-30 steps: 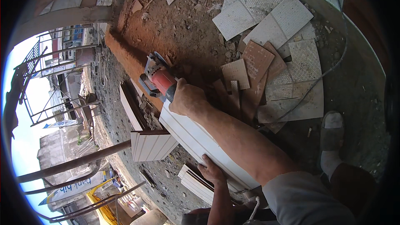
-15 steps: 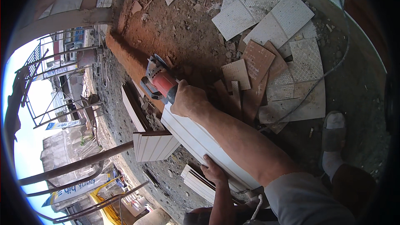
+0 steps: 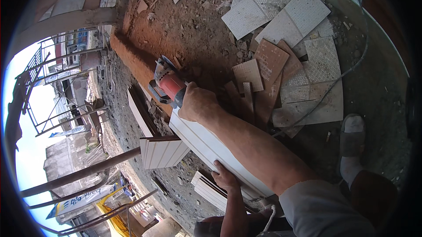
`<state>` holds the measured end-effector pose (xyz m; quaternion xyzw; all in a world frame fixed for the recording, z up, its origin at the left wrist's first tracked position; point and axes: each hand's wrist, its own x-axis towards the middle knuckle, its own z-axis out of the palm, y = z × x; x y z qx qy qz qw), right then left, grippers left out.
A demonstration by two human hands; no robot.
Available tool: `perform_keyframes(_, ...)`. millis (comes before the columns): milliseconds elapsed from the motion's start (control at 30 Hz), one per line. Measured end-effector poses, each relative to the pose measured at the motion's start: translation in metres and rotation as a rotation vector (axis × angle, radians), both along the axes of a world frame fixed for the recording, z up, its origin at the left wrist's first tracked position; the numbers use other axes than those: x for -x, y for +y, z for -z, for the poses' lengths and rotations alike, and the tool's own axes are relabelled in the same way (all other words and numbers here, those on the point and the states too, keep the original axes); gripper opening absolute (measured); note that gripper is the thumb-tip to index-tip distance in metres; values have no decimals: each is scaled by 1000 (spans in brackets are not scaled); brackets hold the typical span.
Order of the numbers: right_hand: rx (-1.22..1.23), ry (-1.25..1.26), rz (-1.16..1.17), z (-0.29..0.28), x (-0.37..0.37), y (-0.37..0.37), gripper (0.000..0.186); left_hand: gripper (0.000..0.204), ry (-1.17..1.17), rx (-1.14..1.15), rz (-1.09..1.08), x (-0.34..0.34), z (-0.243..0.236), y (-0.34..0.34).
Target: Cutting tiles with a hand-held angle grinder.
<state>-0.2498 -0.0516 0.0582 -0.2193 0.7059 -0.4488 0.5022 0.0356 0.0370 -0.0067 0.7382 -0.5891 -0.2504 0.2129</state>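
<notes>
My right hand (image 3: 198, 101) is closed round the body of a red and black power cutter (image 3: 169, 83), whose metal blade guard points away from me over reddish dust. The tool sits at the far end of a long white striped tile (image 3: 198, 147), partly hidden by my right forearm. Low on that tile, my left hand (image 3: 225, 180) grips its side edge, thumb on top. Beside it lie a stack of striped tiles (image 3: 160, 153) and another stack (image 3: 205, 191).
Loose white (image 3: 290, 17) and brown tiles (image 3: 270, 61) lie on rubble to the right, with a cable (image 3: 334, 83) across them. My sandaled foot (image 3: 351, 138) is at the right. Metal poles (image 3: 79, 175), scaffolding (image 3: 52, 83) and a dusty orange ledge (image 3: 136, 70) are on the left.
The view has shifted very slightly; both hands, the cutter and the tile hold about the same places as a second ago.
</notes>
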Motion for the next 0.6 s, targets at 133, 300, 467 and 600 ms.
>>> perform_keyframes(133, -3, 0, -21, -1, 2, 0, 64, 76, -51, -11, 18, -6, 3, -3)
perform_keyframes(300, 17, 6, 8, 0, 2, 3, 64, 81, -56, -51, -6, -5, 3, -2)
perform_keyframes(467, 16, 22, -17, -3, 3, 3, 63, 82, -80, -63, -10, -12, 5, -6)
perform_keyframes(600, 23, 11, -23, 0, 1, 7, 62, 77, -62, -44, -21, -2, 0, -2)
